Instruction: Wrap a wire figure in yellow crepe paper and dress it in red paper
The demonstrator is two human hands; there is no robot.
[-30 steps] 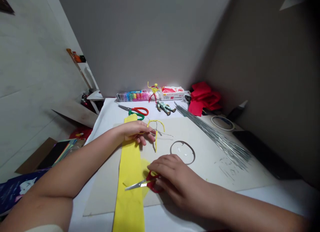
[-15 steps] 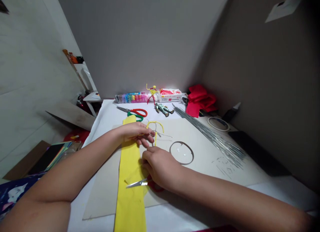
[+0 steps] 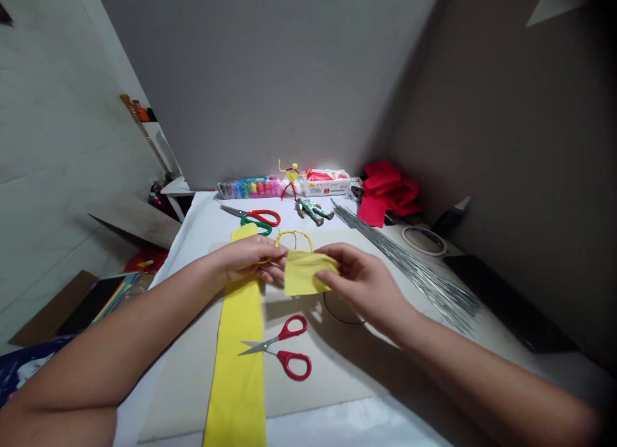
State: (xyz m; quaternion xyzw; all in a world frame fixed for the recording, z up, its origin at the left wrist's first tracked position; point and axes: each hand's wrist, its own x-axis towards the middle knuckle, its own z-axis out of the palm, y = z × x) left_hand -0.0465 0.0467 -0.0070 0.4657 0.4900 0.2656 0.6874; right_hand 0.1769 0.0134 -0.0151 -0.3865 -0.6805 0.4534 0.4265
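Note:
My left hand (image 3: pixel 248 259) pinches a yellow chenille-wire figure (image 3: pixel 294 237), whose loop rises beyond my fingers. My right hand (image 3: pixel 359 283) holds a small square of yellow felt or paper (image 3: pixel 303 273) by its right edge, close to the wire figure and my left fingertips. A long yellow strip (image 3: pixel 236 363) lies below my left wrist on a pale board (image 3: pixel 328 376). Small red-handled scissors (image 3: pixel 284 347) rest on the board, touched by neither hand. A wire ring (image 3: pixel 341 311) sits partly hidden under my right hand.
Red-and-green-handled scissors (image 3: pixel 250 217), a metal figurine (image 3: pixel 313 210), a finished wire figure (image 3: pixel 290 177), clay packs (image 3: pixel 289 187), and red felt (image 3: pixel 385 193) stand beyond the board. A bundle of thin wires (image 3: pixel 409 267) and a tape roll (image 3: pixel 423 240) lie to the right.
My right hand has let go of the small scissors, which now lie in full view. It has lifted a small yellow square up next to my left hand. My view has shifted slightly.

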